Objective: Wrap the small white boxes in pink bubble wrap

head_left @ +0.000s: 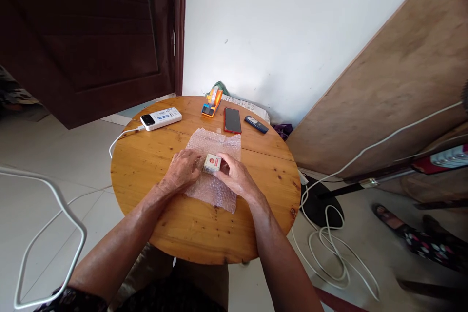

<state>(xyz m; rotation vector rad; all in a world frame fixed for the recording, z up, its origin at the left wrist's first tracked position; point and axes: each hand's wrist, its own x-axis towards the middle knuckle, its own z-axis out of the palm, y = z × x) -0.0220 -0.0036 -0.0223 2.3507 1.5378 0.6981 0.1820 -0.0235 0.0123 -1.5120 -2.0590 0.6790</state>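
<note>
Bubble wrap (215, 192) lay beneath the small box (211, 163), which the right hand (236, 174) pinched between thumb and fingers; the left hand (183, 167) curved loosely over the wrap's left edge.

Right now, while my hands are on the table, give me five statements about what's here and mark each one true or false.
1. The small box is over the bubble wrap. True.
2. The red-edged phone lies between the tape dispenser and the dark mobile phone. True.
3. The power bank has nothing plugged in. False: a white cable runs into it.
4. The left hand is on the tape dispenser. False: it is beside the small box.
5. The right hand is at the small box. True.
</note>
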